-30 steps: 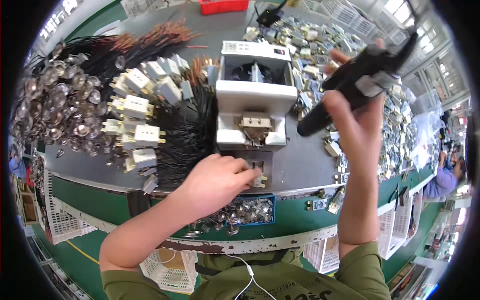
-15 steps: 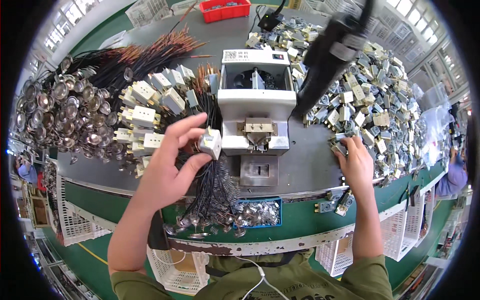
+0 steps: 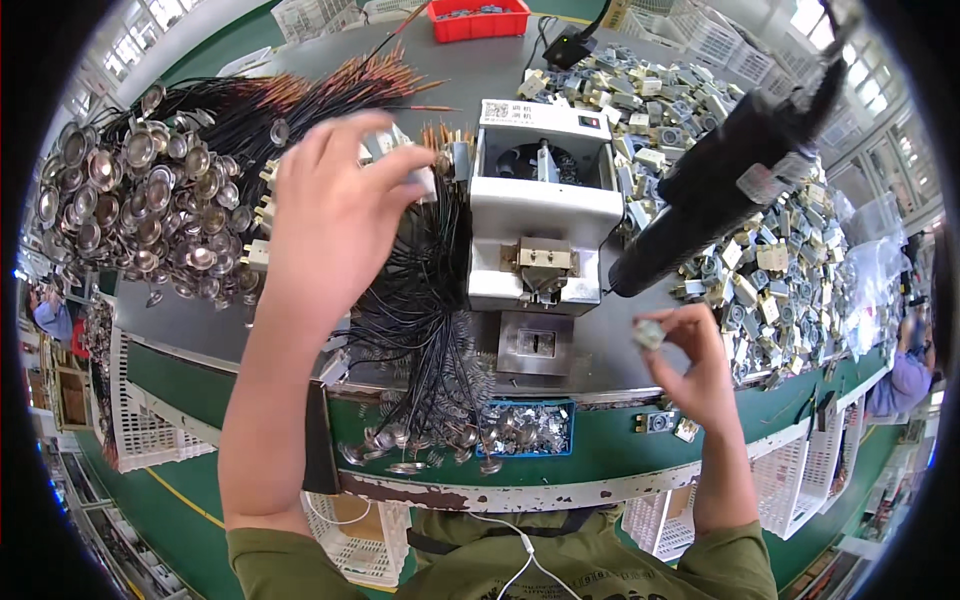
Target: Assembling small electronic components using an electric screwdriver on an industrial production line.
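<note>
Since the earlier frame, the left hand point(image 3: 335, 210) had gone farther away and leftward, the right hand point(image 3: 695, 370) had come off the right-hand heap with a small greenish-white module point(image 3: 650, 334), and the corded black power driver point(image 3: 735, 165) had swung right. Nearest, a blue tray point(image 3: 572, 428) of metal clips sat on the green ledge below the table rim point(image 3: 610, 397), probably set low to keep the clips within reach. The right hand hung above that rim, thumb and fingertips closed on the module; the pinch seemed meant to leave most of the part exposed. Grey tabletop point(image 3: 620, 355) gave it room between the heap and the steel fixture plate point(image 3: 512, 350), which lay directly before the white bench machine point(image 3: 545, 205). Black wires point(image 3: 400, 285) crowded the machine's left side and spilled over the rim, so room there was tight. Farther on, the left hand was half open, thumb apart from fingers beside a pale socket block point(image 3: 426, 183); whether it gripped the block could not be told. The driver hung right of the machine, presumably suspended to spare bench space. Beyond, metal cups point(image 3: 157, 190) were heaped left, socket modules point(image 3: 772, 257) right, and a red bin point(image 3: 480, 28) stood near the far edge.
</note>
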{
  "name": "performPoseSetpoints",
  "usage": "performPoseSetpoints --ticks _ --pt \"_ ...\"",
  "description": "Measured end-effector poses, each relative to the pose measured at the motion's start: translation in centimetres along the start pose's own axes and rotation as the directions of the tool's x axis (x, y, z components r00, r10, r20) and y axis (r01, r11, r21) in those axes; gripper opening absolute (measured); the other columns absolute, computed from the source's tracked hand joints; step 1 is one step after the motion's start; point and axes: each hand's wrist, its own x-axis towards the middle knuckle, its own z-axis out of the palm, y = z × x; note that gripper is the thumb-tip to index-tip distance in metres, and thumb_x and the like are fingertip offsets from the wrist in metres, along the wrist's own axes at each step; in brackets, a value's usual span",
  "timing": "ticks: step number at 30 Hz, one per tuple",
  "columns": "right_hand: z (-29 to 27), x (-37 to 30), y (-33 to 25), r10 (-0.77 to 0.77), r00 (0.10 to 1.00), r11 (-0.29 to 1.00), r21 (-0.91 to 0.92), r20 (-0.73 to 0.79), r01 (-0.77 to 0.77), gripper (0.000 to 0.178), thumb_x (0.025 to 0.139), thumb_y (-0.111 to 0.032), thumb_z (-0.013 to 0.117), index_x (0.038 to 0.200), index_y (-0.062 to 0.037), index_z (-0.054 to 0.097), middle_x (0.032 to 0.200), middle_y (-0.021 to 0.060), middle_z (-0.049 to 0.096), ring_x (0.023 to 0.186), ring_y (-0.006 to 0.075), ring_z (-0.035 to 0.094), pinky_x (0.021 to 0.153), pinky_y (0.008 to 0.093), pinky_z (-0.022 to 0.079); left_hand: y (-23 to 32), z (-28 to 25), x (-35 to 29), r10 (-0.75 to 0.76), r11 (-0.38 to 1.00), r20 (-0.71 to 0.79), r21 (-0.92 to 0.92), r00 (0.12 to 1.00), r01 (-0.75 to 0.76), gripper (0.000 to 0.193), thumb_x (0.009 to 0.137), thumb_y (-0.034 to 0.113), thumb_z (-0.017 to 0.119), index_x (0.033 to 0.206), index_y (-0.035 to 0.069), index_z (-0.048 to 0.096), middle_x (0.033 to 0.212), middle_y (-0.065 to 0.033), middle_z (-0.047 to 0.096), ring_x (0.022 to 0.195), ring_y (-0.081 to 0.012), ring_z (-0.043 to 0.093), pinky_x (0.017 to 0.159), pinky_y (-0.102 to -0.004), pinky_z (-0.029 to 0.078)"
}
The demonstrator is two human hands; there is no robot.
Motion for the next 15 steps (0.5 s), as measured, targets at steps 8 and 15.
performPoseSetpoints --ticks 8,15 --pt "3.7 -0.1 -2.5 -0.326 0.926 0.936 -0.074 0.188 0.345 0.045 0.067 -0.002 0.089 0.104 -0.0047 0.064 0.109 0.0143 0.066 0.097 0.0311 0.067 0.083 0.0384 0.054 2.3 1.2 -1.6 -0.068 0.984 0.034 -0.161 0.997 0.073 0.017 0.080 0.009 0.073 0.096 0.008 0.067 0.109 -0.0106 0.063 0.103 -0.0334 0.060 0.089 -0.0461 0.048" --pt "5.4 -0.2 -2.2 -0.439 0.892 0.890 -0.079 0.112 0.448 0.057 0.067 0.005 0.085 0.117 -0.0061 0.058 0.111 0.0152 0.067 0.099 0.0335 0.067 0.083 0.0409 0.054 8.9 3.1 -8.8 0.263 0.949 0.549 -0.294 0.793 -0.111 0.015 0.072 0.011 0.067 0.087 0.010 0.068 0.080 -0.0032 0.056 0.083 -0.0214 0.060 0.073 -0.0357 0.047"
